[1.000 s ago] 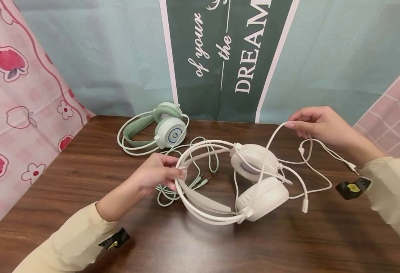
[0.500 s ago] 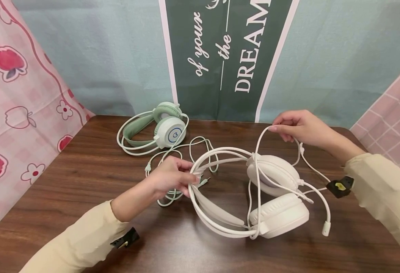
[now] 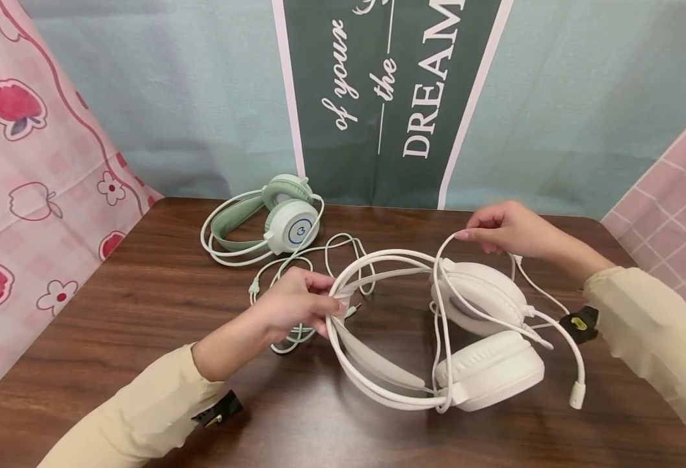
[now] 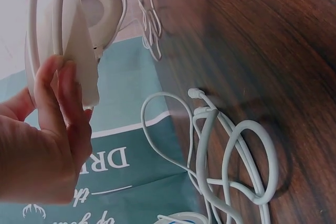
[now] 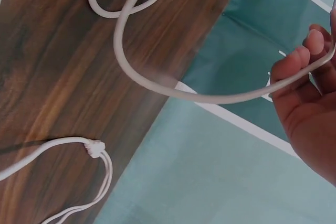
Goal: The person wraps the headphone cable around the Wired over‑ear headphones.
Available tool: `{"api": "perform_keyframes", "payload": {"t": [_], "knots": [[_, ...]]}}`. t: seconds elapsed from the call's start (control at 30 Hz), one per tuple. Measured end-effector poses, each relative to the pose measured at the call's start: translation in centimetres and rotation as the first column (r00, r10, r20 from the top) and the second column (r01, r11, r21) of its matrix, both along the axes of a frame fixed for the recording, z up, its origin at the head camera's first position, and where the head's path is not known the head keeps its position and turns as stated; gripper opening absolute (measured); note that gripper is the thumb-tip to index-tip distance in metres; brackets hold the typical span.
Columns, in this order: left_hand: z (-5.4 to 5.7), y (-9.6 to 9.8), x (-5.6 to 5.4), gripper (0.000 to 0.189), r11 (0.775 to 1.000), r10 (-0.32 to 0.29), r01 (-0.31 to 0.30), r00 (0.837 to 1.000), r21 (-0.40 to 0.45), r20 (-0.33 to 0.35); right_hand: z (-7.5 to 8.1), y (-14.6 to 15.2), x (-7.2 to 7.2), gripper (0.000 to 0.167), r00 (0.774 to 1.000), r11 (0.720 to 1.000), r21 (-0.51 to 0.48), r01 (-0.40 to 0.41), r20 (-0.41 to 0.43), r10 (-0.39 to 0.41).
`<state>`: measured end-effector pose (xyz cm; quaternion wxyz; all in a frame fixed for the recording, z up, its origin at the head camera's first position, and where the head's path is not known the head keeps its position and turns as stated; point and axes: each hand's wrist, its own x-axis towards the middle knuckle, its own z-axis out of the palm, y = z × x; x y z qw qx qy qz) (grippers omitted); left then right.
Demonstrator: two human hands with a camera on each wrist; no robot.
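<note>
My left hand (image 3: pixel 298 302) grips a white headset (image 3: pixel 489 374) by the top of its headband, holding it on its side with the ear cups to the right. In the left wrist view, fingers (image 4: pixel 65 90) curl round the band and its padded strip. A thin boom microphone (image 3: pixel 577 393) sticks out from the far ear cup. Behind the cups, my right hand (image 3: pixel 509 227) pinches the white cable (image 3: pixel 445 250) between thumb and fingers. That cable (image 5: pixel 210 98) arches down from the fingers in the right wrist view, and a stretch of it crosses in front of the headband.
A mint-green headset (image 3: pixel 289 227) lies at the back left of the brown wooden table (image 3: pixel 161 286). Its tangled green cable (image 4: pixel 268 156) reaches under the left hand. More white cable with a splitter (image 5: pixel 95 148) trails at the right. Cloth backdrops (image 3: pixel 190 97) rise behind the table.
The white headset has moved right and toward me in my left hand. My right hand has come left and lower, still pinching the cable. The green headset has stayed put.
</note>
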<state>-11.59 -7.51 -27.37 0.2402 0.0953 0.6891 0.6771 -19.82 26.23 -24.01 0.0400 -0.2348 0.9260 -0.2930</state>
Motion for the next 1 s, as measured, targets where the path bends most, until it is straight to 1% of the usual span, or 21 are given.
{"api": "perform_keyframes", "payload": {"t": [0.2, 0.4, 0.5, 0.6, 0.63, 0.73, 0.83, 0.9, 1.0], "knots": [[0.0, -0.5, -0.3, 0.035, 0.999, 0.049, -0.05, 0.999, 0.023, 0.022, -0.6, 0.8, 0.0, 0.017, 0.999, 0.999, 0.034, -0.023, 0.034, 0.022], [0.0, -1.6, -0.6, 0.038, 0.994, 0.082, -0.086, 0.995, 0.067, 0.049, -1.6, 2.3, -0.2, 0.006, 0.997, 0.998, 0.038, -0.056, 0.061, 0.054], [0.1, -2.5, -0.8, 0.04, 0.989, 0.104, -0.109, 0.993, 0.099, 0.056, -2.3, 3.5, -0.1, 0.007, 0.993, 0.998, 0.022, -0.061, 0.099, 0.059], [0.2, -3.3, -1.0, 0.042, 0.981, 0.134, -0.141, 0.989, 0.134, 0.062, -2.8, 4.3, 0.1, 0.006, 0.99, 0.998, -0.031, -0.063, 0.123, 0.066], [0.2, -3.5, -1.1, 0.042, 0.978, 0.146, -0.154, 0.987, 0.145, 0.064, -3.0, 4.5, 0.2, 0.005, 0.989, 0.996, -0.05, -0.07, 0.123, 0.076], [0.2, -4.0, -1.3, 0.042, 0.969, 0.178, -0.188, 0.981, 0.163, 0.073, -3.3, 4.9, 0.4, 0.003, 0.992, 0.995, -0.064, -0.076, 0.092, 0.082], [0.1, -4.4, -1.4, 0.042, 0.963, 0.205, -0.216, 0.975, 0.163, 0.08, -3.6, 5.1, 0.6, 0.003, 0.995, 0.997, -0.048, -0.066, 0.065, 0.069], [0.1, -4.6, -1.4, 0.041, 0.959, 0.221, -0.232, 0.971, 0.163, 0.087, -3.8, 5.4, 0.8, 0.003, 0.998, 0.998, -0.034, -0.045, 0.05, 0.047], [0.0, -5.0, -1.4, 0.041, 0.953, 0.242, -0.256, 0.965, 0.163, 0.1, -4.2, 5.9, 1.0, 0.007, 0.998, 0.996, -0.071, -0.052, 0.027, 0.054]]}}
